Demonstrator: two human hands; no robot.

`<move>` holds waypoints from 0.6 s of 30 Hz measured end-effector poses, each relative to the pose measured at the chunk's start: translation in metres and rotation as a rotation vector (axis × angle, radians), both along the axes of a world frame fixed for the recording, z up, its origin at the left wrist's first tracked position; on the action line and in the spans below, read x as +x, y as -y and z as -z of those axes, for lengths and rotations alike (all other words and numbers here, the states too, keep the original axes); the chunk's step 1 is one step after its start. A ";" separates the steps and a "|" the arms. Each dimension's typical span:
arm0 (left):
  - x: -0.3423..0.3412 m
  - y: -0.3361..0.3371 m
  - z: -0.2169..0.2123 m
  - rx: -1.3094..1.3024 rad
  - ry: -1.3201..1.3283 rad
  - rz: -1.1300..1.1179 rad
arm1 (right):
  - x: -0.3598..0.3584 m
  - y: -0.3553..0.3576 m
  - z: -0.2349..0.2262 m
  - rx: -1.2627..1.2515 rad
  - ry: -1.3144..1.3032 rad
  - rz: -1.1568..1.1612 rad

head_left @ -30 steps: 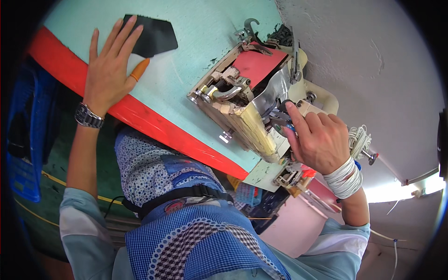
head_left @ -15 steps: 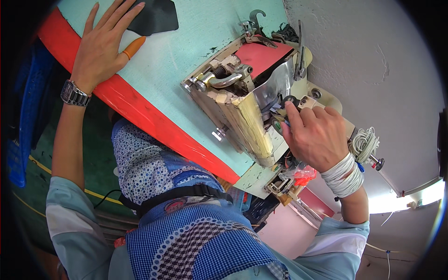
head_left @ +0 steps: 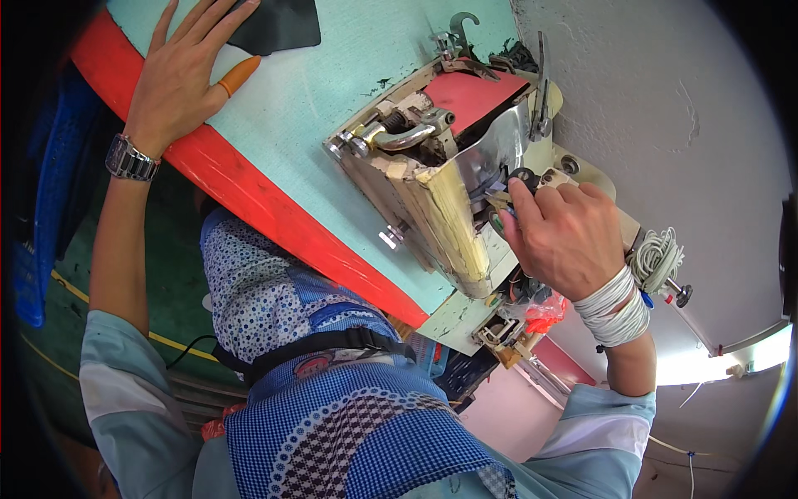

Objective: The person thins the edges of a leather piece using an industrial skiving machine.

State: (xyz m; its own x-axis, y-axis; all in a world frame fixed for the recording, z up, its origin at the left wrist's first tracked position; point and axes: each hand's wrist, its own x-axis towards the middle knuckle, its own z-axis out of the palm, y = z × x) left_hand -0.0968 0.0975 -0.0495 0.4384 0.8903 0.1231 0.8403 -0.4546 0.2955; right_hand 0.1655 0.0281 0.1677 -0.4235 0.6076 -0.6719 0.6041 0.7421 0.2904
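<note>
My left hand (head_left: 181, 83) lies flat with its fingers spread on the pale green tabletop (head_left: 283, 133). An orange finger cot (head_left: 239, 76) covers its thumb. Near those fingers rests a flat black piece (head_left: 287, 27), cut off by the picture's upper edge. My right hand (head_left: 569, 237) is at the side of a table-mounted machine (head_left: 445, 208). Its index finger presses by a small round black part (head_left: 522, 177), and the thumb is curled close below. What the fingers grip among the small metal and coloured parts is mostly hidden. White cord (head_left: 613, 308) is wound round my right wrist.
A red padded edge (head_left: 249, 191) runs along the table's near side. On the machine sit a red plate (head_left: 474, 100), a curved metal clamp (head_left: 411, 135) and an upright lever (head_left: 543, 87). Coiled white cord (head_left: 657, 256) hangs beyond my right wrist. Blue plastic (head_left: 41, 208) stands at the left.
</note>
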 end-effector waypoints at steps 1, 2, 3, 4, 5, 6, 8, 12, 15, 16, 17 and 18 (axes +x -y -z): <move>0.001 0.000 -0.001 0.000 -0.002 0.000 | 0.001 0.000 0.000 -0.005 0.000 -0.002; 0.002 0.000 -0.001 0.000 -0.003 0.000 | 0.002 -0.001 0.000 -0.009 0.001 -0.004; 0.004 0.002 -0.005 -0.002 -0.006 0.001 | 0.004 -0.001 0.000 -0.011 -0.002 -0.003; 0.007 0.004 -0.009 -0.029 -0.005 -0.026 | 0.005 -0.002 0.000 -0.021 0.003 -0.015; 0.010 0.006 -0.012 -0.057 -0.005 -0.054 | 0.006 -0.002 0.000 -0.032 0.008 -0.028; 0.010 0.006 -0.012 -0.058 -0.008 -0.054 | 0.007 -0.001 0.000 -0.033 0.004 -0.028; 0.010 0.006 -0.010 -0.044 0.047 -0.038 | 0.009 0.001 0.000 -0.027 0.007 -0.025; 0.012 0.007 -0.010 -0.068 0.001 -0.053 | 0.011 0.002 0.000 -0.026 -0.010 -0.039; 0.011 0.006 -0.005 -0.066 -0.044 -0.060 | 0.016 0.004 0.001 -0.025 -0.005 -0.050; 0.010 0.006 -0.005 -0.063 -0.012 -0.037 | 0.017 0.004 0.000 -0.028 -0.008 -0.066; 0.009 0.005 -0.004 -0.061 0.020 -0.014 | 0.018 0.005 0.000 -0.031 -0.010 -0.082; 0.008 0.005 -0.002 -0.060 0.019 -0.012 | 0.019 0.005 0.000 -0.030 -0.010 -0.081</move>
